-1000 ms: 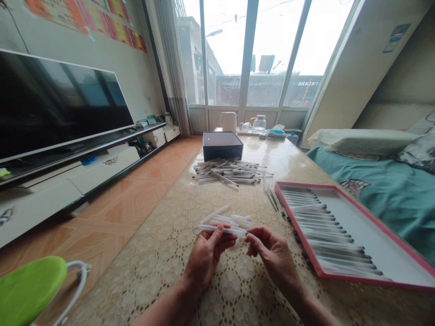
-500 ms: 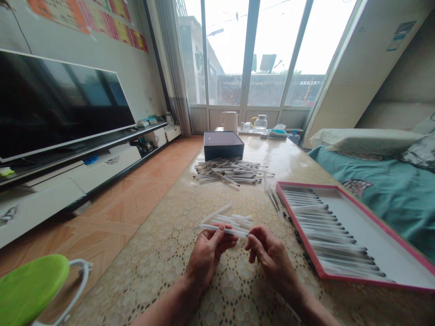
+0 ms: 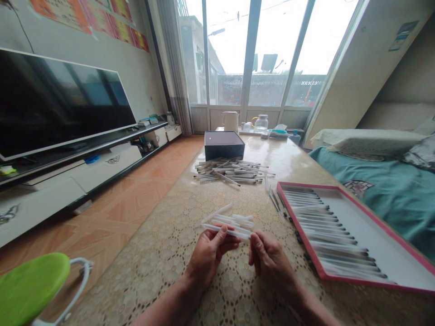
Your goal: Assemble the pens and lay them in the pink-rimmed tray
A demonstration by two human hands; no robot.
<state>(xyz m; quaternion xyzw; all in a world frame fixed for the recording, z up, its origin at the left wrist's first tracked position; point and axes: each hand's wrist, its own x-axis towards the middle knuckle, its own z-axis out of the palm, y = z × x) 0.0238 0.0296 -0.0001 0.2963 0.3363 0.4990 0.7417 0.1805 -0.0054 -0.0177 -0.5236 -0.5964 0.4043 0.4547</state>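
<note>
My left hand point(image 3: 206, 254) is closed around a slim, translucent white pen point(image 3: 234, 232), thumb on top, above the near part of the table. At the pen's right end, my right hand point(image 3: 271, 257) pinches the tip between thumb and fingers, which hide it. Just beyond my hands lie several loose white pen tubes point(image 3: 221, 211). To the right, a pink-rimmed shallow box point(image 3: 384, 226) holds a row of pens point(image 3: 328, 222) with dark ends. Small black caps and thin dark refills point(image 3: 276, 199) lie along its left side.
Farther off, a heap of pens point(image 3: 231, 172) lies in front of a dark blue box point(image 3: 224, 150). A kettle point(image 3: 230, 121), a glass pitcher point(image 3: 261, 123) and a tissue pack point(image 3: 278, 131) stand at the table's far end. A green stool point(image 3: 34, 287) is at lower left.
My right hand has moved in from just beside the pen's right end and closed its fingers on it. My left hand keeps its hold, nearly still.
</note>
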